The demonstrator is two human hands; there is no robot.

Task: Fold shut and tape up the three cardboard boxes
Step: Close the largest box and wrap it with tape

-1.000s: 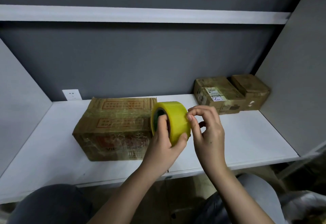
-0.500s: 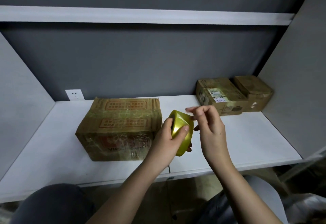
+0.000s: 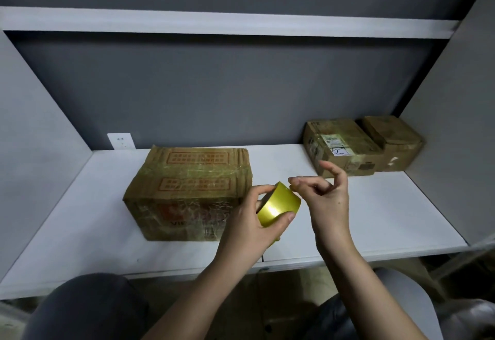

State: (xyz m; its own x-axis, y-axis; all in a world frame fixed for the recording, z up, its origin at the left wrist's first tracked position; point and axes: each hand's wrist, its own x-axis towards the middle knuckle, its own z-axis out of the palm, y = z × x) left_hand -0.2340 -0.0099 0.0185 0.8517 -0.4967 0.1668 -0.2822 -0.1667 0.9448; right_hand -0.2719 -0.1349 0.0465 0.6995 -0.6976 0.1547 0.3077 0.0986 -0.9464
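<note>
From my remote station I see a recessed alcove with a dark grey back wall (image 3: 241,93). A white upper shelf (image 3: 227,22) crosses the full width near the top and casts a band of shadow on the wall just beneath it. Pale grey side panels, the left panel (image 3: 34,138) and the right panel (image 3: 455,114), close the bay and slope outward toward me. A white work surface (image 3: 80,227) forms the base, lit evenly and brightest near its front edge. A white wall socket (image 3: 121,141) sits on the back wall, touching the rear of the surface. Below the front edge the floor (image 3: 241,307) is dim and indistinct.
</note>
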